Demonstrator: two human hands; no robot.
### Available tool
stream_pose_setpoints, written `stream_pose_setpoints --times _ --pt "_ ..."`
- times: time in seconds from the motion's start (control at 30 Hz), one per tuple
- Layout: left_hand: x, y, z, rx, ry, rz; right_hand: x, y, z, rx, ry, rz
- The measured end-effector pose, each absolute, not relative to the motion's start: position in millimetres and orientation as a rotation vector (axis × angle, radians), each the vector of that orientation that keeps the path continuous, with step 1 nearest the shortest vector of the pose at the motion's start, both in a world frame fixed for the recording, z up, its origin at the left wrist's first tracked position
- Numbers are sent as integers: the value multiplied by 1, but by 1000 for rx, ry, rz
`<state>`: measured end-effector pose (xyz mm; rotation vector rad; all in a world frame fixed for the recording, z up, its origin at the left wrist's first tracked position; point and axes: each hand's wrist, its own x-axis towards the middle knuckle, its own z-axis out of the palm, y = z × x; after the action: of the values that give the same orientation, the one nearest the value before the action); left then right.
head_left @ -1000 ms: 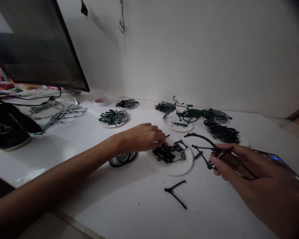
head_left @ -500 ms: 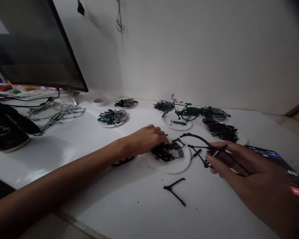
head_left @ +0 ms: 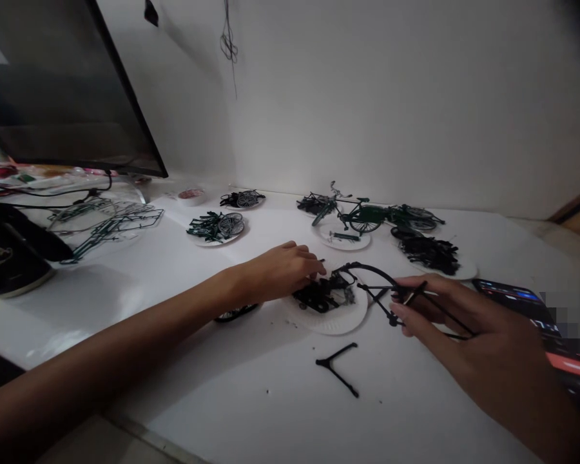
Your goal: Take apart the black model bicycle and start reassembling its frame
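Note:
My right hand [head_left: 444, 316] pinches a black model bicycle frame [head_left: 374, 289] with a curved fender-like arc between thumb and fingers, holding it above the table. My left hand [head_left: 292, 267] reaches over the near paper plate [head_left: 336, 327]. Its fingers are bent down together at the pile of small black parts [head_left: 319, 296] there; the fingertips are hidden, so I cannot make out what they grip. In front of the plate a black V-shaped fork piece [head_left: 336, 367] lies flat on the table. A black wheel [head_left: 236, 314] shows partly under my left forearm.
An assembled green model bicycle [head_left: 362, 216] stands at the back. Around it are plates with black parts [head_left: 430, 251] and with green parts and wheels [head_left: 217, 227]. A phone [head_left: 517, 299] lies at the right. A monitor [head_left: 67, 90] and wire-like green frames [head_left: 116, 225] are at the left.
The bicycle frame in my right hand has shifted slightly left, its arc now overlapping the plate's parts. My left hand stays at the pile. The whole view has shifted a little.

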<state>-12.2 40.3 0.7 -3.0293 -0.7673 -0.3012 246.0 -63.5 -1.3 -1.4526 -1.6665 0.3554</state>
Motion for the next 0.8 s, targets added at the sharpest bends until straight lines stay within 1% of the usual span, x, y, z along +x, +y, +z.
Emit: stream_pose_setpoints --times 0.27,0.4,0.6,0.73,0.8 --pt "-11 36 7 -3054 -779 -259 247 -64 0 -1448 -1743 392" --pt "-15 35 14 -3108 -893 -369 250 -65 -1 -1428 -1787 346" --pt "-38 49 34 -3204 -1279 -833 249 -64 2 -1358 -1832 338" --pt "-47 37 42 -3432 -1414 -1367 249 -65 3 -1359 -1816 456" --pt "-46 22 43 -3470 -1425 -1577 247 -67 4 -1363 -1794 539"
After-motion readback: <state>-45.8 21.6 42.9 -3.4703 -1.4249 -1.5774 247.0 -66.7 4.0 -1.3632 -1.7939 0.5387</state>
